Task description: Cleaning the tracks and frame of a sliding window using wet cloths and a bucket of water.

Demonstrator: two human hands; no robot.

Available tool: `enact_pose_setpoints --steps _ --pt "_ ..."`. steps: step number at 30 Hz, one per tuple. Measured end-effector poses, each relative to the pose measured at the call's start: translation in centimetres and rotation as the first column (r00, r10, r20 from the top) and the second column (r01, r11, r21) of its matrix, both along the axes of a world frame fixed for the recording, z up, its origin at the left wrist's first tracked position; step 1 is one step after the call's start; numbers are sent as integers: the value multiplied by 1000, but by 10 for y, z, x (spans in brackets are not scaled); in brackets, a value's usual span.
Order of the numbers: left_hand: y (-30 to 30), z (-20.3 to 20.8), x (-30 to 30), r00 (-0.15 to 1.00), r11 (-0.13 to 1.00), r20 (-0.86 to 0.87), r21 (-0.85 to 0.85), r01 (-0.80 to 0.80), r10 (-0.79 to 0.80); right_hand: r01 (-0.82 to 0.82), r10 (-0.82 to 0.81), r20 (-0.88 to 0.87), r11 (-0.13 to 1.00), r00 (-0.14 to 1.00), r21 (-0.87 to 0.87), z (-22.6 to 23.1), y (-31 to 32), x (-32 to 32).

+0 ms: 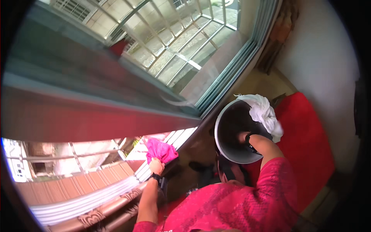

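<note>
Cloth of bright pink lies bunched on the white window rails, beside the gap that opens onto the outside bars; the left hand looks closed on its near end, though the cloth hides most of the fingertips; the right hand reaches down inside the dark bucket, and I cannot tell how open it is or whether it has hold of anything, since the inside is too dim; a white cloth hangs over the bucket's far right rim, partly inside and partly out.

Loss of the pink cloth seems the likeliest trouble; a slack grip or a tug while attention is on the bucket could let it slip over the rails and out between the bars; it could also snag on a rail edge if dragged sideways.

White cloth looks precarious too; a knock from the right forearm, which passes close to it, might send it into the bucket or off onto the red surface; a hard pull against the rim could tip the bucket, whose footing is hidden; any liquid inside, which I cannot make out, would then spill.
</note>
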State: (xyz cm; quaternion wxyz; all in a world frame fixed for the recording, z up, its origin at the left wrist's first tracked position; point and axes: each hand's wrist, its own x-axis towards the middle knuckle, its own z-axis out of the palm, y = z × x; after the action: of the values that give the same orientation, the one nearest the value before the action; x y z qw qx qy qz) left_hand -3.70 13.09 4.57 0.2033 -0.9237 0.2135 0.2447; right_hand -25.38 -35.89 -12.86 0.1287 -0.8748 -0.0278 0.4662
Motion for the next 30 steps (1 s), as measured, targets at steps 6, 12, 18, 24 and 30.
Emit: enact_pose_setpoints --steps 6,12,18,24,30 --pt "-4 17 -7 990 955 72 -280 -95 120 255 -192 282 945 940 -205 145 -3 39" --pt "22 33 28 951 673 -239 -672 -308 196 429 -326 539 901 777 -73 235 -17 38" --pt "111 44 56 892 559 -60 -760 -332 447 510 -646 152 706 748 492 346 84 95" --pt "168 70 25 812 437 -159 -776 -454 561 215 -203 -113 602 973 769 322 235 170" --pt "191 89 -34 820 394 -310 -759 -518 482 163 -6 -189 537 982 828 256 320 228"
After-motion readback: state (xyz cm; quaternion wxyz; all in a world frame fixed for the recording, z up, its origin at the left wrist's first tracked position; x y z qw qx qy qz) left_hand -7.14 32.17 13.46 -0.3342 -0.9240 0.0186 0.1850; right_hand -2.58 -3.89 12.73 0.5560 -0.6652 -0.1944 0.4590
